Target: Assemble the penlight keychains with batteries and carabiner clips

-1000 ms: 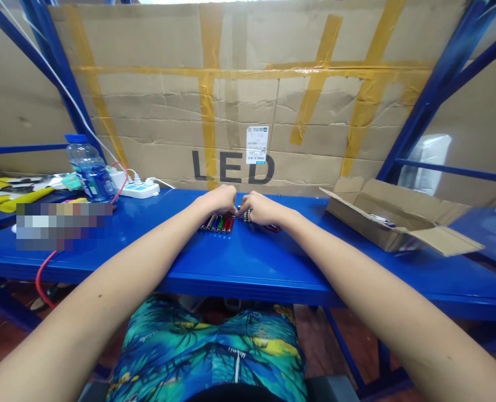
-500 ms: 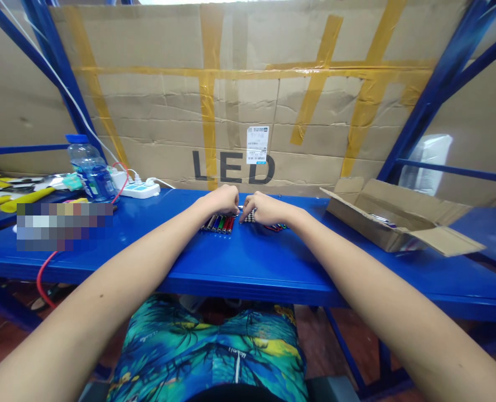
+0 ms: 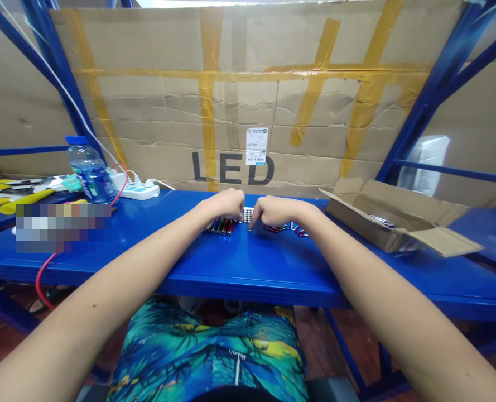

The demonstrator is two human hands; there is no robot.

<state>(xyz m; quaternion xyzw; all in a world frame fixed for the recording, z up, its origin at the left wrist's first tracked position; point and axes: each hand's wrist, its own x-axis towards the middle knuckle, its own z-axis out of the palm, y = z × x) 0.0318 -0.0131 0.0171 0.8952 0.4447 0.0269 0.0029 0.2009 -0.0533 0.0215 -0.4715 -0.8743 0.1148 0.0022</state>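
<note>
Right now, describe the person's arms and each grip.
The bare left forearm and right forearm show no sleeves or watch; a small spot marks the left. The left grip and right grip are ungloved hands. A blue, green and yellow printed fabric garment covers the lap.

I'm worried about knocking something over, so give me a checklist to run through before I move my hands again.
1. Tubes lying side by side: ok, in a row beside the left hand.
2. Silver pieces grouped: ok, together between both hands.
3. Left hand free of any piece: cannot tell, its fingers are mostly hidden.
4. Right hand clear of the silver pieces: cannot tell, a fingertip points down right beside them.
5. Clips in full view: not ok, the right hand appears to cover part of them.
6. Bottle capped and away from the hands: ok.
</note>
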